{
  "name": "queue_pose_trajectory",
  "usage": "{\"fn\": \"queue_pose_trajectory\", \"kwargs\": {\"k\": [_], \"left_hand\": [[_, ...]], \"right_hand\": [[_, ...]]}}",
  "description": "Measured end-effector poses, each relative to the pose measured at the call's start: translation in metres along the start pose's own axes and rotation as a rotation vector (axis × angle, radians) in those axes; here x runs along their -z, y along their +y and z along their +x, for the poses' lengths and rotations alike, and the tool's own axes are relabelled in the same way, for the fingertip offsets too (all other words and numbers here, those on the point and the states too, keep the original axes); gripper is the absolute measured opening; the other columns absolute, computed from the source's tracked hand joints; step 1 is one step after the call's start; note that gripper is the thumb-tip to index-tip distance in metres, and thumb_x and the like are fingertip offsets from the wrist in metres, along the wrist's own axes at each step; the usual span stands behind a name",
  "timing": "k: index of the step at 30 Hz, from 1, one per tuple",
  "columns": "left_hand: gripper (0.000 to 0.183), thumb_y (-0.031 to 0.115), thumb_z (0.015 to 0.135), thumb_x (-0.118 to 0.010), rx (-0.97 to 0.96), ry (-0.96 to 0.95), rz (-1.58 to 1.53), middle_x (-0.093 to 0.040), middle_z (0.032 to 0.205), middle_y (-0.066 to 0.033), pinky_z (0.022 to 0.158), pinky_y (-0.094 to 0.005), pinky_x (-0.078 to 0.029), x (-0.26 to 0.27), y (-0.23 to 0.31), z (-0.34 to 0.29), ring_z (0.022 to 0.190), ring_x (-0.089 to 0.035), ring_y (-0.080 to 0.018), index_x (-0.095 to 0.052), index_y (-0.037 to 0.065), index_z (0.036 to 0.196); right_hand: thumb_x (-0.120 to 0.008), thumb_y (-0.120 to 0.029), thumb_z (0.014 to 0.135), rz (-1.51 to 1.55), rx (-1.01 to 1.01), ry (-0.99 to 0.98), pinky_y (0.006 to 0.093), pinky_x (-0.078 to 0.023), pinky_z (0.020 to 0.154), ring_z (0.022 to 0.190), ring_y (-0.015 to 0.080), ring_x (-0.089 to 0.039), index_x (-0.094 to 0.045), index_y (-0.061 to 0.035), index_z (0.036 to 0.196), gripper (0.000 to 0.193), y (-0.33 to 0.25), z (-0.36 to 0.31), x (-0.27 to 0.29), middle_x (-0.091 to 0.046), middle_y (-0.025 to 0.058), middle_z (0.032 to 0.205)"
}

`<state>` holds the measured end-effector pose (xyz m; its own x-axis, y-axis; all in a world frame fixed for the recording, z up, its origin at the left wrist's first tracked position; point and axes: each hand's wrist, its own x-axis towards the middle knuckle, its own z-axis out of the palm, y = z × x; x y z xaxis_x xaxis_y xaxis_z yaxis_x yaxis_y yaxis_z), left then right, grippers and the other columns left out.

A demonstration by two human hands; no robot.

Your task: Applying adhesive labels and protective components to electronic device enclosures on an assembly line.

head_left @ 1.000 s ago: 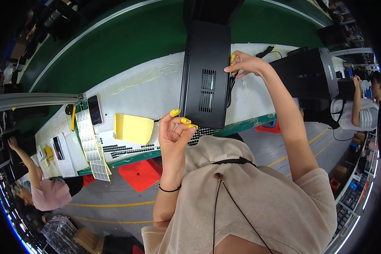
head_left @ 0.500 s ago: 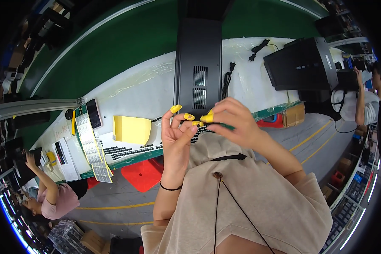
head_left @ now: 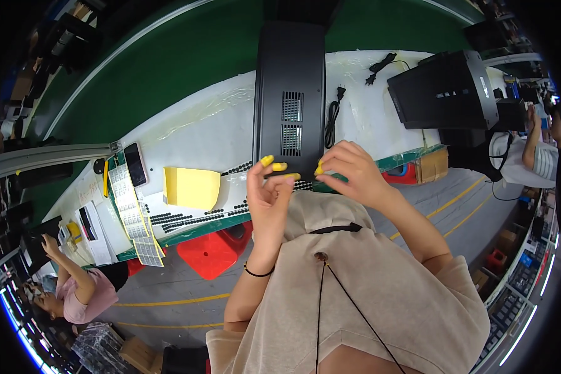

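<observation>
In front of me a long black casing (head_left: 290, 68) with two slotted vents lies across the bench. My left hand (head_left: 269, 193) is raised at its near end. The thumb meets a yellow-covered finger, while other yellow-tipped fingers stand apart. Anything in that pinch is too small to make out. To its right, my right hand (head_left: 353, 172) has its fingertips, one covered in yellow, drawn together; whatever is between them cannot be made out. Rows of small round black pads (head_left: 184, 219) lie along the bench's near edge, partly behind my left hand.
A yellow sheet (head_left: 192, 188), a phone (head_left: 136, 164) and a label strip (head_left: 132, 209) lie left. A coiled black cable (head_left: 333, 121) is beside the casing. Another black casing (head_left: 442, 93) stands right. A red stool (head_left: 207, 252) is below the bench. People work at both sides.
My hands have moved apart, the right fingertips drawing away to the right from the left fingers. My left hand has shifted slightly right, its fingers more bent.
</observation>
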<state>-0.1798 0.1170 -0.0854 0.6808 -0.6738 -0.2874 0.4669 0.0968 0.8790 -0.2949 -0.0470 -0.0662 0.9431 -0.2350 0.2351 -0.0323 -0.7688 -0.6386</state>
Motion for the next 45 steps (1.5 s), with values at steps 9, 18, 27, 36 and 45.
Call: {"fn": "queue_pose_trajectory", "kwargs": {"k": [9, 18, 27, 36, 45], "left_hand": [[0.038, 0.001, 0.091, -0.055, -0.072, 0.222, 0.057, -0.053, 0.113, -0.008, 0.082, -0.0259, -0.047, 0.024, 0.012, 0.017, 0.097, -0.057, -0.0116, -0.042, 0.001, 0.127], [0.037, 0.003, 0.091, -0.056, -0.051, 0.213, 0.03, -0.054, 0.113, -0.0074, 0.081, -0.0261, -0.047, 0.021, 0.009, 0.02, 0.098, -0.057, -0.0118, -0.044, 0.001, 0.126], [0.034, 0.003, 0.091, -0.056, -0.066, 0.216, 0.033, -0.054, 0.111, -0.0074, 0.08, -0.0267, -0.048, 0.025, 0.01, 0.025, 0.097, -0.056, -0.0123, -0.046, 0.001, 0.124], [0.033, 0.003, 0.091, -0.056, -0.063, 0.231, 0.012, -0.055, 0.111, -0.0079, 0.08, -0.0272, -0.047, 0.026, 0.013, 0.024, 0.096, -0.057, -0.0132, -0.047, 0.001, 0.123], [0.031, 0.005, 0.093, -0.056, -0.06, 0.227, 0.011, -0.055, 0.111, -0.0082, 0.08, -0.0277, -0.047, 0.031, 0.014, 0.032, 0.095, -0.056, -0.013, -0.047, 0.002, 0.123]], "right_hand": [[-0.075, -0.01, 0.073, -0.143, -0.038, 0.013, 0.0334, -0.043, 0.073, 0.084, 0.0225, -0.056, -0.062, -0.0059, 0.08, 0.016, 0.02, -0.015, -0.017, -0.061, 0.003, 0.086], [-0.073, -0.011, 0.073, -0.288, 0.032, -0.005, 0.0318, -0.044, 0.074, 0.081, 0.0196, -0.056, -0.063, -0.0074, 0.081, 0.012, 0.011, -0.011, -0.021, -0.061, 0.001, 0.085], [-0.066, -0.007, 0.065, -0.484, -0.06, -0.165, 0.0313, -0.044, 0.07, 0.08, 0.0195, -0.053, -0.058, -0.0078, 0.069, 0.009, -0.007, 0.008, -0.025, -0.053, 0.003, 0.076], [-0.062, -0.007, 0.063, -0.688, -0.106, -0.419, 0.0297, -0.046, 0.065, 0.082, 0.0196, -0.056, -0.059, -0.0059, 0.069, 0.007, -0.02, 0.026, -0.028, -0.056, 0.0057, 0.076], [-0.066, -0.01, 0.074, -0.358, -0.222, -0.376, 0.0358, -0.05, 0.069, 0.084, 0.0254, -0.057, -0.059, -0.003, 0.074, 0.01, 0.001, 0.023, -0.013, -0.057, 0.0083, 0.078]]}}
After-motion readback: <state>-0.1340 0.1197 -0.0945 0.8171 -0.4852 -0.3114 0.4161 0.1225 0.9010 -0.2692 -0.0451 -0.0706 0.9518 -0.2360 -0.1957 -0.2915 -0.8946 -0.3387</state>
